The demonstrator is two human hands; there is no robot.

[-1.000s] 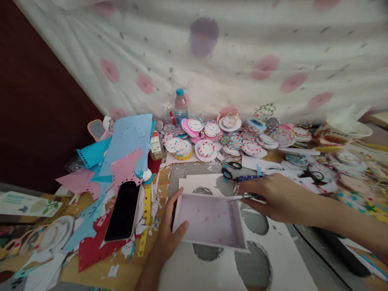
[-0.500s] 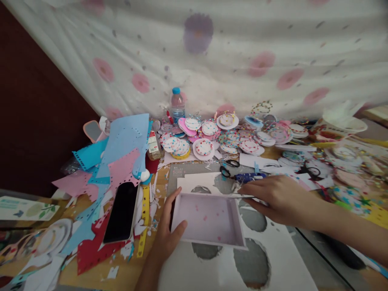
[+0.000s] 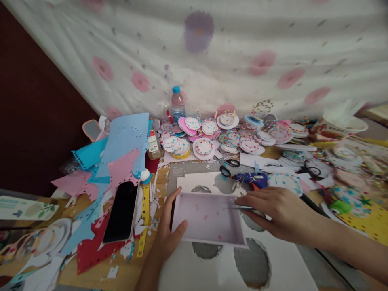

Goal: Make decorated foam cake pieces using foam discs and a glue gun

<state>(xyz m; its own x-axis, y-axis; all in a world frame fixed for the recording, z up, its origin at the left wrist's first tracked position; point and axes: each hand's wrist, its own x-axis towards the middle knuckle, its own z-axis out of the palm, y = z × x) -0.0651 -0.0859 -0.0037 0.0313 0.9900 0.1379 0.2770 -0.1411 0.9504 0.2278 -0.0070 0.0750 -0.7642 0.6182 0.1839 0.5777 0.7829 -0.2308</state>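
My left hand (image 3: 170, 230) grips the left side of a shallow white box (image 3: 197, 234), thumb over its near edge and fingers along the outside. Several small pink pieces (image 3: 205, 217) lie on the box floor. In my right hand (image 3: 273, 206) is a pair of tweezers (image 3: 242, 207), pinched between thumb and fingers. Their tips reach over the right part of the box; whether they hold anything is too small to tell. Under the box lies a white sheet (image 3: 285, 258) with ragged round holes cut in it.
Behind the box are scissors (image 3: 226, 171) and a blue glue gun (image 3: 250, 178). Decorated paper discs (image 3: 203, 148) crowd the back, near a water bottle (image 3: 178, 105). On the left lie a phone (image 3: 121, 212) and coloured paper scraps (image 3: 124, 137). A paper bowl (image 3: 339, 127) stands back right.
My right hand has moved slightly lower, bringing the tweezers from the box's back right rim to over its inside. My left hand and the box have stayed put.
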